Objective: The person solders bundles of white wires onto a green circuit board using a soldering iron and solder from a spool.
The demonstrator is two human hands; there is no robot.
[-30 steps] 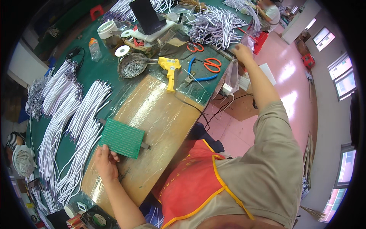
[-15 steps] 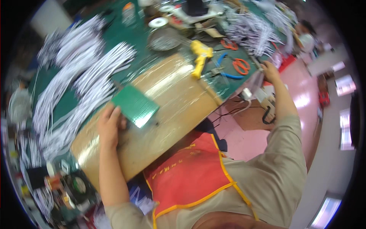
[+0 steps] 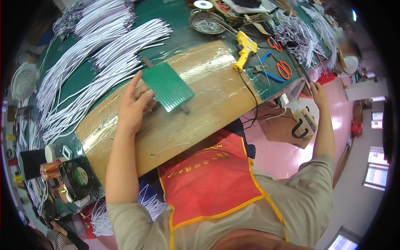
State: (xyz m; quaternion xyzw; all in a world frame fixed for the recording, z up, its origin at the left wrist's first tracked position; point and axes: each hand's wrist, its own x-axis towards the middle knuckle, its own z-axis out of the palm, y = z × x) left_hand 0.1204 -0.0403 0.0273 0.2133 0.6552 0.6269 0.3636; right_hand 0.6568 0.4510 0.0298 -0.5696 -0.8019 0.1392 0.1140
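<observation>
A green rectangular board (image 3: 168,87) with rows of small pale marks lies on the brown work mat (image 3: 216,100). Grey tabs stick out from under its far and near ends. At its left edge is my left hand (image 3: 135,100), index finger stretched out and the fingers apart. Over at the table's right edge, the fingers of my right hand (image 3: 318,93) are closed around the near end of a thin dark rod-like thing, whose kind I cannot make out. A yellow glue gun (image 3: 246,48) lies right of the mat, with blue-handled pliers (image 3: 271,73) and orange-handled scissors (image 3: 284,70) beside it.
Bundles of white cables (image 3: 112,50) cover the table's left side. A round dish (image 3: 207,21) and a white roll (image 3: 203,4) stand at the back. A small black fan (image 3: 77,179) sits front left. A cardboard box (image 3: 306,125) is on the pink floor to the right.
The view has shifted, so the table sits differently in the picture. My left index finger is now more stretched out beside the board. My right hand remains at the table's right edge.
</observation>
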